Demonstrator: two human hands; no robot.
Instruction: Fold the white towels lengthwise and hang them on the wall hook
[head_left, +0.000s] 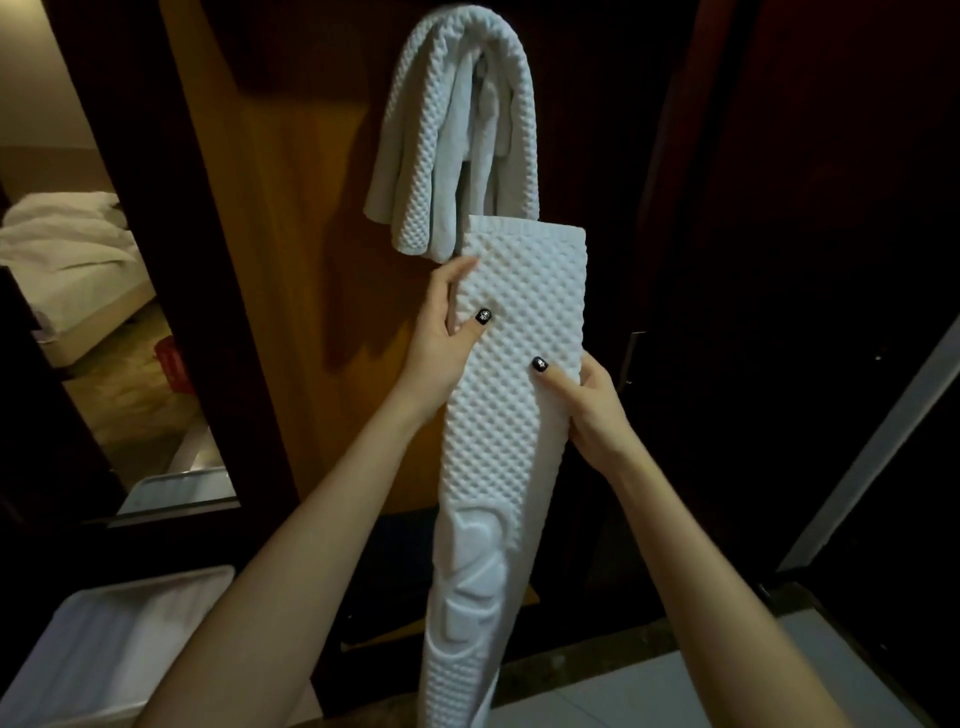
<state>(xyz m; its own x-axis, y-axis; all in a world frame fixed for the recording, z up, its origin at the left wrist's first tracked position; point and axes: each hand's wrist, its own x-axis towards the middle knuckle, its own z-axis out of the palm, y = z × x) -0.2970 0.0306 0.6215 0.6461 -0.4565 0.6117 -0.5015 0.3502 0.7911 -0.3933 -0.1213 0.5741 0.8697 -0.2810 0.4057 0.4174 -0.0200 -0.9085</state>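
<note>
The folded towel, white and bumpy, stands as a long narrow strip at centre frame; hung towels drape looped, top centre.

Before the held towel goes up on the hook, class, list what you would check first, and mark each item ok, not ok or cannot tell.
1. Towel folded into a long narrow strip: ok.
2. Left hand grips its left edge, thumb on the front: ok.
3. Right hand grips its right edge, lower down: ok.
4. Room left on the hook: cannot tell; the hung towel covers it.
5. Hung towel draped with both ends down: ok.
6. Strip's lower end off the floor: cannot tell; it runs out of the picture.
</note>
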